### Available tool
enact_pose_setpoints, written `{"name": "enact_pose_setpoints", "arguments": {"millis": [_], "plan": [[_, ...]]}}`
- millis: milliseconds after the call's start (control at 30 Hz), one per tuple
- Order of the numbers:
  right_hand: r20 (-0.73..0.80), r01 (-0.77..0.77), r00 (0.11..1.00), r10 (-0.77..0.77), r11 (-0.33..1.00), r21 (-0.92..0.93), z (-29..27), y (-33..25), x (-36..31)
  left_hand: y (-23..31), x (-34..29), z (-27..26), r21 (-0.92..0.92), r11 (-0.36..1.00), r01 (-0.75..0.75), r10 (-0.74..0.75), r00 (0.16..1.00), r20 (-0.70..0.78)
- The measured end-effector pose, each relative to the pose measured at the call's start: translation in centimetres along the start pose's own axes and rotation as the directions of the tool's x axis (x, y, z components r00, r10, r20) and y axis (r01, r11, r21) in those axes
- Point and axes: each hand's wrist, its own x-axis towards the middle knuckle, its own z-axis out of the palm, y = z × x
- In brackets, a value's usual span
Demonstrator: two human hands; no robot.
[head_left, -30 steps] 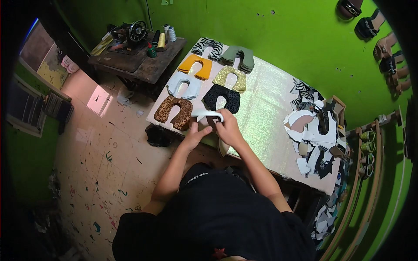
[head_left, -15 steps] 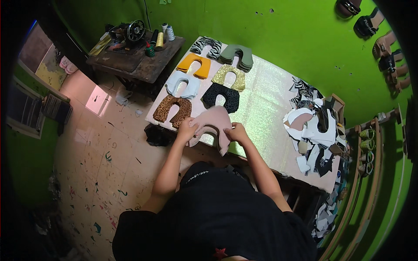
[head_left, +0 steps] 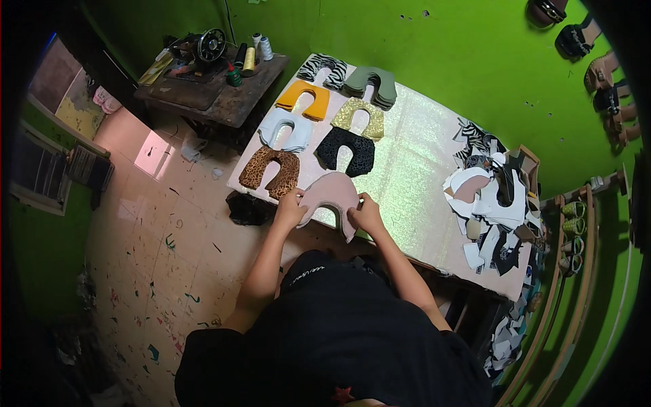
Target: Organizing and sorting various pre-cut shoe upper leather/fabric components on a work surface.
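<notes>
A stack of pink U-shaped cut pieces point(head_left: 329, 187) is held at the table's near edge, its curved end pointing away from me. My left hand point(head_left: 290, 209) grips the left leg of the stack, and my right hand point(head_left: 367, 216) the right leg. Just beyond lie a leopard-print stack point(head_left: 270, 169) and a black patterned stack point(head_left: 346, 150) of the same shape. Farther back are white point(head_left: 285, 129), gold glitter point(head_left: 359, 117), orange point(head_left: 303, 99), olive green point(head_left: 371, 86) and zebra-striped stacks point(head_left: 323, 70).
The shiny pale table point(head_left: 413, 176) carries a heap of white, black and striped scraps point(head_left: 491, 203) at its right. A sewing machine point(head_left: 203, 51) with thread cones stands on a wooden stand at back left. Sandals point(head_left: 578, 39) hang on the green wall.
The pink pieces now sit together in an even stack; before, their edges were fanned apart and the top was lifted. Both hands keep hold of the legs.
</notes>
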Motion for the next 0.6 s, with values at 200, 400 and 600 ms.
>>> {"name": "enact_pose_setpoints", "arguments": {"millis": [200,400,600], "plan": [[-0.096,0.107,0.988,-0.123,0.982,-0.155,0.6,-0.8,-0.8,1.0,-0.4,0.7,0.183,0.982,0.054,-0.047,0.998,-0.047],[0.007,-0.086,0.996,0.092,0.948,-0.307,0.2,-4.2,-2.4,3.1,-1.0,2.1,0.414,0.886,-0.207,0.250,0.967,-0.052],[0.014,-0.117,0.991,0.132,0.917,-0.382,2.3,-3.9,-2.7,1.9,0.5,3.2,0.459,0.882,-0.109,0.121,0.993,0.002]]}}
